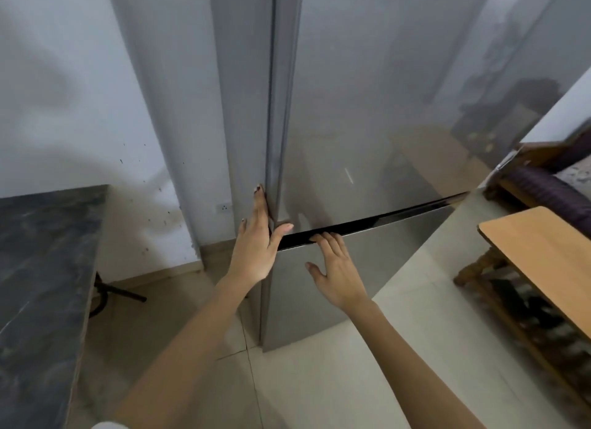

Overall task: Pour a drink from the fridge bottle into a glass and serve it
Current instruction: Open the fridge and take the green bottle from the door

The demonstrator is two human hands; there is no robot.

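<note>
A tall steel fridge (367,109) fills the middle of the view, both doors closed, with a dark gap (367,222) running across between the upper door and the lower one. The left hand (257,246) lies against the fridge's left edge at about 9 o'clock from the gap's end, fingers stretched up along the door seam and the thumb hooked round onto the door front; it grips the door edge loosely. The right hand (335,272) rests flat and spread on the lower door, at 4 o'clock from the left hand, its fingertips reaching into the dark gap, holding nothing. The bottle and glass are out of sight. A dark stone worktop (41,268) stands at 9 o'clock, a wooden table (540,243) at 3 o'clock, and pale floor tiles (319,380) lie below the arms.
</note>
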